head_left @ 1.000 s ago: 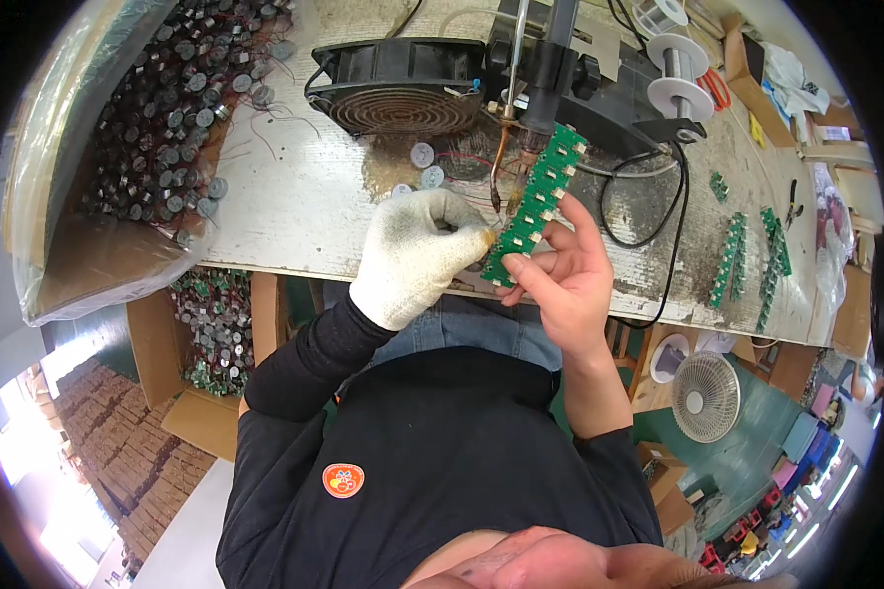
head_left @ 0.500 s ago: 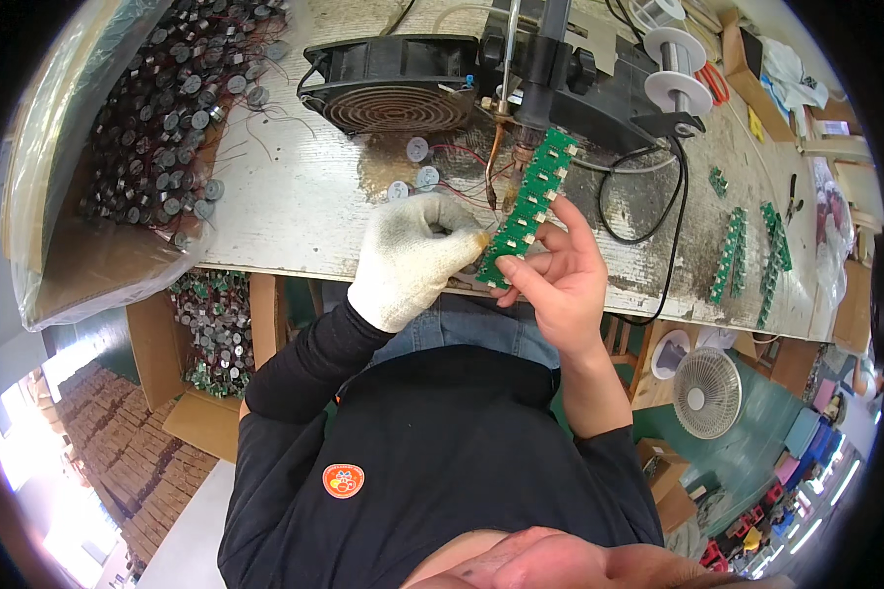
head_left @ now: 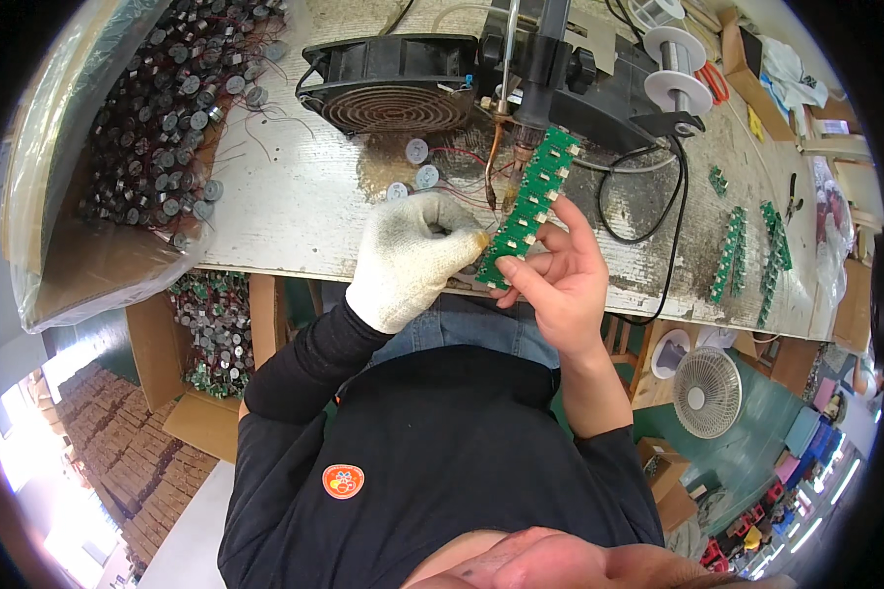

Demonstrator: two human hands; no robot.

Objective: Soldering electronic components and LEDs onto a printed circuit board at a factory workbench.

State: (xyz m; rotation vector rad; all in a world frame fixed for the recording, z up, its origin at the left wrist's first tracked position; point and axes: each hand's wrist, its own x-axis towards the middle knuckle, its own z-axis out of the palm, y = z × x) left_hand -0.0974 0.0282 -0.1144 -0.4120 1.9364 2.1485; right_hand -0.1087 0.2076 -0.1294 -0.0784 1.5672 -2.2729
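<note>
Cardboard box point(head_left: 88, 265) holds small round parts; both hands, left point(head_left: 408, 257) and right point(head_left: 560, 285), grip the green circuit strip point(head_left: 530, 201).

One green circuit strip point(head_left: 528, 206) held, perhaps four more strips point(head_left: 751, 257) on the bench, two fans point(head_left: 395, 86)

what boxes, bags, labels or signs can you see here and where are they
Clear bag: far left on the bench, a plastic liner over a brown carton, full of small round dark parts.
Open carton: under the bench at left, brown cardboard, holding similar round parts.
Round badge: on the black shirt, orange and white.
No screens or signs show.
</note>
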